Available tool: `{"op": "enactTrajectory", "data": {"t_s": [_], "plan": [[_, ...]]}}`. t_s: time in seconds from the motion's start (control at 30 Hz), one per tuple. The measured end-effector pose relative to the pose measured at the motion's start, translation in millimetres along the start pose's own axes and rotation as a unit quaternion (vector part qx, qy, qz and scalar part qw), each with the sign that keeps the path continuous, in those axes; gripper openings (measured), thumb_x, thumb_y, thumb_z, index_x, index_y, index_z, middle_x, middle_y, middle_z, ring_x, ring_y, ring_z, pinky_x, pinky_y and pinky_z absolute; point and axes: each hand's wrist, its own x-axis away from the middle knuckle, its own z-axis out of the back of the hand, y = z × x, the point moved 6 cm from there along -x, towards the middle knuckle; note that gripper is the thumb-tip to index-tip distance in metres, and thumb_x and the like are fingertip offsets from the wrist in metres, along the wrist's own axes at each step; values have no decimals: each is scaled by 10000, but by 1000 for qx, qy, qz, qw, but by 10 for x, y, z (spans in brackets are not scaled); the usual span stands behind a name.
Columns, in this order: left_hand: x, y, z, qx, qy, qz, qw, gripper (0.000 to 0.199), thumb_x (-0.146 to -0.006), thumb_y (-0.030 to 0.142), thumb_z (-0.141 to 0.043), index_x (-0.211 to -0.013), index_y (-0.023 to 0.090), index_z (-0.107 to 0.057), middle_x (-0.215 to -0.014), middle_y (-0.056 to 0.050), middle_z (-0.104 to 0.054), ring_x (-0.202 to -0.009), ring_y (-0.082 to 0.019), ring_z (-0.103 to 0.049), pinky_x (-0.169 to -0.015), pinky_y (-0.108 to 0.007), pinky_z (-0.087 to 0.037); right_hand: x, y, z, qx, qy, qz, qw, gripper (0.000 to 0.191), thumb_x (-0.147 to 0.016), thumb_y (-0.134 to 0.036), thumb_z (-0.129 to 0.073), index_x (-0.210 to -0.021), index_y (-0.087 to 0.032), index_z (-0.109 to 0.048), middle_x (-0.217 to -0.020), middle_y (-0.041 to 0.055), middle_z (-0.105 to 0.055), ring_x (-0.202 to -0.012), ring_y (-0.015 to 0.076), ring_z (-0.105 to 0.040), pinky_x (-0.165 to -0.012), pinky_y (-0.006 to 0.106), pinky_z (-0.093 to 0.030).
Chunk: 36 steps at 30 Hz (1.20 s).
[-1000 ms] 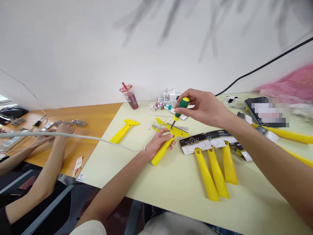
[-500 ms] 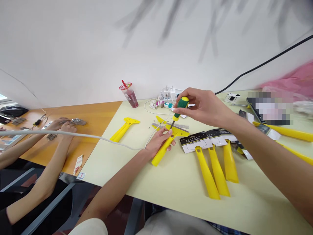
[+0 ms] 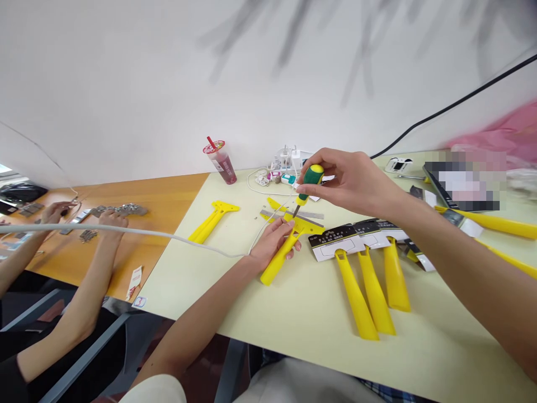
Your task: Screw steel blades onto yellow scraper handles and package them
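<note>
My left hand (image 3: 273, 244) grips a yellow plastic scraper (image 3: 277, 262) by its handle, with the fingers curled around the neck and the head pointing away from me. A steel blade (image 3: 308, 215) lies across the scraper's head. My right hand (image 3: 350, 182) holds a screwdriver (image 3: 309, 183) with a green and yellow handle by the fingertips. Its dark shaft tip rests on the scraper's head (image 3: 302, 225) near the blade. Part of the head is hidden behind my fingers.
Another yellow scraper (image 3: 212, 221) and several carded scrapers (image 3: 356, 294) lie on the pale table. A cup with a red straw (image 3: 220, 162) and a power strip (image 3: 289, 167) stand behind. A co-worker's hands (image 3: 112, 220) work among metal parts (image 3: 121, 210) on a wooden table.
My hands and the screwdriver stay in nearly the same place. The co-worker's hands have moved apart, one going further left. The whole view has tilted slightly.
</note>
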Motion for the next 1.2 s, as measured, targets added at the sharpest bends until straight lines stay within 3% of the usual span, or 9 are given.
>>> {"op": "enactTrajectory", "data": {"t_s": [0.37,0.53,0.67,0.83,1.2], "plan": [[-10,13,20,14,6,-8,1000,590,-815,568,-948,-1098,221,-564,-938,19,-610,-619,-115,-677,-400,-194,-412,38,-86,105,37,10,41,998,387,-929,-636,-817,-1079,-291,-728,-1049,61,-813,-887,286,-741,-783,444,-585],[8,23,6,16,1,-18,1000,593,-824,581,-945,-1114,224,-571,-908,23,-613,-627,-115,-681,-409,-188,-415,22,-32,120,90,21,31,995,352,-1076,-580,-612,-1236,-270,-656,-810,27,-720,-696,241,-652,-663,381,-459],[21,53,5,18,-8,-46,999,562,-864,581,-919,-1139,229,-578,-934,23,-630,-625,-101,-674,-412,-183,-422,-36,202,-67,176,-54,-16,983,370,-1032,-620,-636,-1006,-255,-692,-752,13,-674,-636,205,-547,-648,360,-382],[27,72,2,18,-13,-57,998,564,-868,576,-919,-1148,236,-567,-922,29,-634,-618,-103,-675,-417,-186,-430,-49,422,-331,175,-178,-26,968,383,-973,-629,-693,-968,-247,-724,-862,31,-725,-757,225,-612,-697,350,-397],[38,60,-12,8,-10,-51,999,576,-860,593,-918,-1144,241,-561,-873,44,-615,-616,-119,-689,-435,-199,-446,-45,517,-440,146,-234,-22,961,251,-943,-483,-686,-954,-240,-746,-960,47,-780,-827,238,-657,-745,360,-447]]}}
